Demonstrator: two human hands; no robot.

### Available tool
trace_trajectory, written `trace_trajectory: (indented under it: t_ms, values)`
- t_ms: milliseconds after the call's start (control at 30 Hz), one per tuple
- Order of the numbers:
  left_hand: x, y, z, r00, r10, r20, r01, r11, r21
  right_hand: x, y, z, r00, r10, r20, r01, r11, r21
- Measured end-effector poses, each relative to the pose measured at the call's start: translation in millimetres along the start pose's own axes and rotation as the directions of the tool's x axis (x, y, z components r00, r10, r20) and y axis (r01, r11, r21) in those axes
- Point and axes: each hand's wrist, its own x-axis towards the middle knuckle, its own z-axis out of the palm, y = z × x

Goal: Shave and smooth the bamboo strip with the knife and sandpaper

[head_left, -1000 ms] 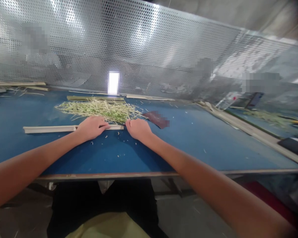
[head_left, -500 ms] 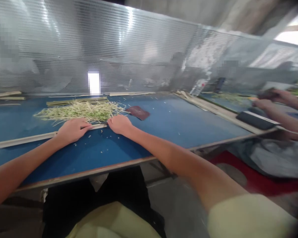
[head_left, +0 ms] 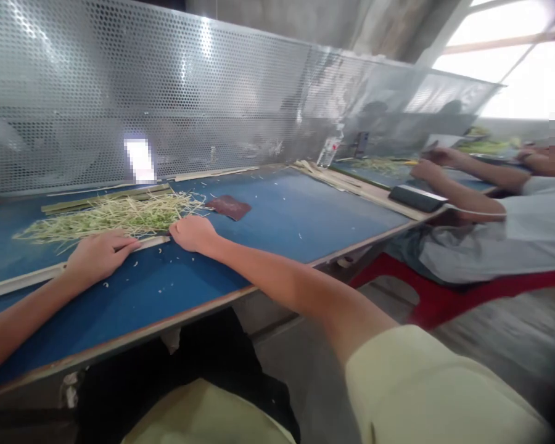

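At a blue table (head_left: 277,240), the left hand (head_left: 95,258) grasps one pale strip (head_left: 152,242), lying slantwise from the left edge to the right hand (head_left: 193,234). That hand is clenched at the strip's right end; whether it holds a tool, I cannot tell. The step looks like working this end, and the next move seems to call for a firm left hold. Just beyond lies one pile of slivers (head_left: 115,217), too many to count; to its right, one brown sheet (head_left: 230,207). Far right stand one clear bottle (head_left: 329,149) and one dark case (head_left: 416,198), near one seated co-worker (head_left: 531,213) in grey.
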Motion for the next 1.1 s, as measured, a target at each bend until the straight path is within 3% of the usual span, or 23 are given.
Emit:
trace_trajectory:
  t_ms: [167,367,633,1100]
  values:
    - [-2.3,7.7,-1.6,0.999,0.004,-0.048,-0.006,0.999,-0.043,2.3,5.8,5.8,1.000,0.006,-0.005,-0.006,0.999,-0.042]
    - [1.2,5.4,0.6,1.000,-0.008,-0.010,0.007,0.995,-0.099,10.4,12.6,12.9,0.998,0.066,-0.003,-0.066,0.994,-0.091]
    - [3.6,9.8,-4.1,0.999,0.008,0.046,-0.001,0.990,-0.138,6.6,8.0,7.3,0.995,0.098,0.026,-0.093,0.984,-0.149]
    - [6.7,9.1,-4.1,0.999,0.018,0.045,-0.009,0.985,-0.175,5.3,6.2,4.5,0.996,0.078,0.043,-0.067,0.975,-0.213]
